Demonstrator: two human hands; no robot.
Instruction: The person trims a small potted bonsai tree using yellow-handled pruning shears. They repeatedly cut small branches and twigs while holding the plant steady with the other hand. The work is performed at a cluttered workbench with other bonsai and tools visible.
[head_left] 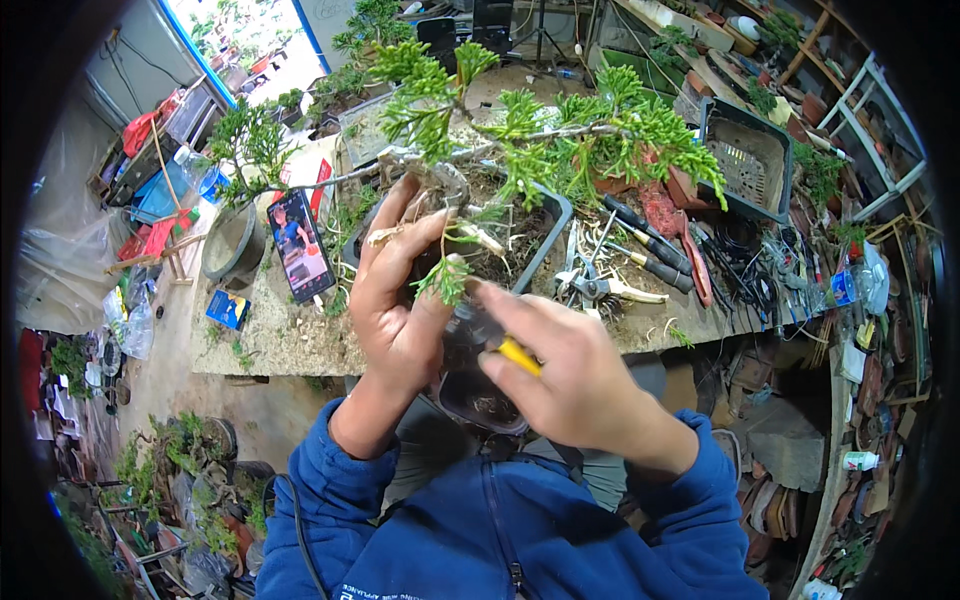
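A small juniper bonsai, with a bent, partly bare trunk and green sprays, stands in a soil-filled dark rectangular pot on the worktable. My left hand is closed around a low branch below the trunk, fingers upward and thumb beside a small green sprig. Pale stripped stubs show between and beside the fingers. Close to that thumb, my right hand grips a yellow-handled tool; its working end is blurred and hidden. Below the hands, a dark tray sits near my lap.
A phone and a round grey pot stand on the left. Pliers, dark-handled tools and a red-handled brush lie on the right. Behind them is a black plastic basket. The worktable's front edge is close to me.
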